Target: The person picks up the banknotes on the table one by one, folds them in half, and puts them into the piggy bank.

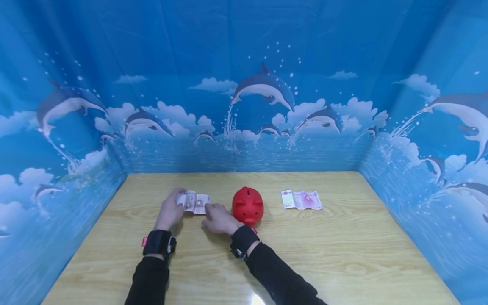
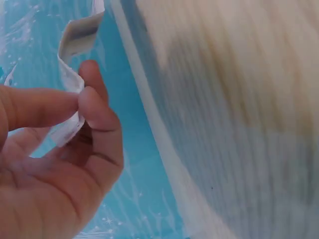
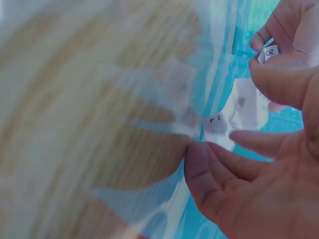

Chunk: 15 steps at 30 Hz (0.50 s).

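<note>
A creased banknote [image 1: 200, 204] with several folds lies left of the red piggy bank [image 1: 244, 204] in the head view. My left hand [image 1: 170, 212] pinches its left end between thumb and fingertips. In the left wrist view the banknote [image 2: 82, 37] zigzags away from the left hand [image 2: 60, 164], its end between the thumb and forefinger. My right hand [image 1: 220, 219] is at the banknote's right end, fingers extended. In the right wrist view the right hand [image 3: 249, 184] has fingertips low at the tabletop beside the banknote [image 3: 246, 107]; the exact contact is unclear.
A pink banknote [image 1: 303, 200], also creased, lies on the wooden table [image 1: 343, 250] right of the piggy bank. The bank stands close to my right wrist. Blue dolphin-print curtains [image 1: 183, 51] enclose the table's back and sides.
</note>
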### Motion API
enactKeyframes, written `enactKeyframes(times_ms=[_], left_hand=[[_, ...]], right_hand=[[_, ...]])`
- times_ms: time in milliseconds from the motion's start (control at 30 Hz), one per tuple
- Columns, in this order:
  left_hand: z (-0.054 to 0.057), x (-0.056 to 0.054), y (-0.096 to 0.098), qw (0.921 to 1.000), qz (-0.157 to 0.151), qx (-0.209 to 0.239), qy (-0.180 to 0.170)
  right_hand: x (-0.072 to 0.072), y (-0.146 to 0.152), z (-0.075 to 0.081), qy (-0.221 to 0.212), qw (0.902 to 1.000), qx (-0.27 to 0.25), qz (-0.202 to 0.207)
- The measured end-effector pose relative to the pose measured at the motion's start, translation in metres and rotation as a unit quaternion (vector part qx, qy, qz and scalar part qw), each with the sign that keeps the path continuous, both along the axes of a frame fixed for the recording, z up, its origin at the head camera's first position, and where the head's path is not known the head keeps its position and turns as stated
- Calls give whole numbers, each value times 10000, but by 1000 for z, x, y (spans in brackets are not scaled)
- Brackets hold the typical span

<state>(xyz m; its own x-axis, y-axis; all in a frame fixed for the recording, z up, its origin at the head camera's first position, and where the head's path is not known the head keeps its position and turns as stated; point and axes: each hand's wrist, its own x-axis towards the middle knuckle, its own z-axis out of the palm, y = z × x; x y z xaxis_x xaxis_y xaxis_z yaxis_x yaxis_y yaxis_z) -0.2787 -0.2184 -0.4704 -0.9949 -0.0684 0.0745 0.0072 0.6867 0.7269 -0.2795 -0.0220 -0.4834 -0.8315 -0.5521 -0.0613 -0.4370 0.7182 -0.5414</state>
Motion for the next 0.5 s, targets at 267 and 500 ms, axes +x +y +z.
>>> enactKeyframes(times_ms=[267,500], left_hand=[[5,-1,2,9971,-295,630,301],[5,-3,4,9916,-649,972,558]], right_hand=[[1,2,0,-382,9920,-1064,-567],[0,3,0,-951,9557,-2578,-1053]])
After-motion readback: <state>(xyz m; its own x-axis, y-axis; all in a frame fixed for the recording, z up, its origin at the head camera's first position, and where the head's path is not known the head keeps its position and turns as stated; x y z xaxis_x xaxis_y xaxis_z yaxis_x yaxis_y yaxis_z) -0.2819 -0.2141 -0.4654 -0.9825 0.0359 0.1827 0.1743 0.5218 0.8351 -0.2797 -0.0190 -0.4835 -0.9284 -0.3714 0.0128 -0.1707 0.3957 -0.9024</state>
